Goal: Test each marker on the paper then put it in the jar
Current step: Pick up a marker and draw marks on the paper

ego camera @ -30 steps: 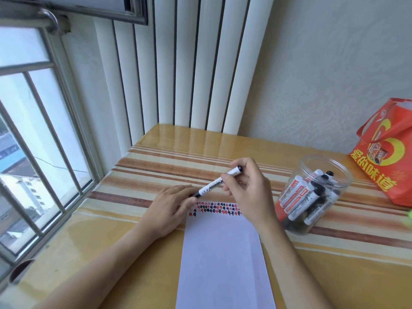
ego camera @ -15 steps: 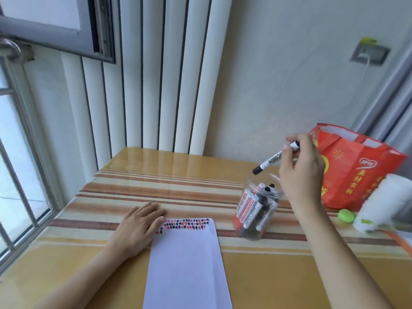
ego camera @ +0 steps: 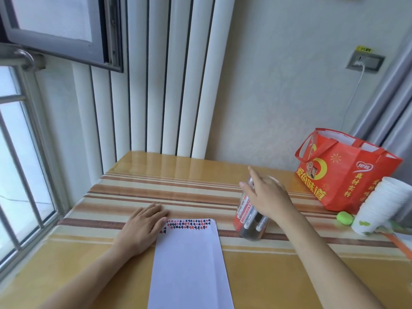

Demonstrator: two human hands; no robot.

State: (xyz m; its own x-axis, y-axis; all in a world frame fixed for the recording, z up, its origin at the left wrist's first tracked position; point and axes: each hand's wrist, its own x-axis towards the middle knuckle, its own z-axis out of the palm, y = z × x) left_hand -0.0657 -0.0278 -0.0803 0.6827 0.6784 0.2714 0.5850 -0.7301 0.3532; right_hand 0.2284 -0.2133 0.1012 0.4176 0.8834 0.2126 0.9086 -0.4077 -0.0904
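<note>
Right hand (ego camera: 266, 198) hangs over the clear jar (ego camera: 252, 221), its fingers straight and spread — it holds nothing. Many markers (ego camera: 248, 210) stand inside the jar, some with red labels, some white with black caps. The jar sits on the striped worktop (ego camera: 156, 188), just to the right of the white paper (ego camera: 189, 259). Left hand (ego camera: 142, 228) lies flat with its fingers straight and close together, pressing on the top left corner of the paper. Small red and black marks (ego camera: 188, 224) run in rows along the top of the paper. A red bag (ego camera: 343, 172) and a stack of white cups (ego camera: 383, 206) sit farther right — a little green thing (ego camera: 345, 217) lies between them.
</note>
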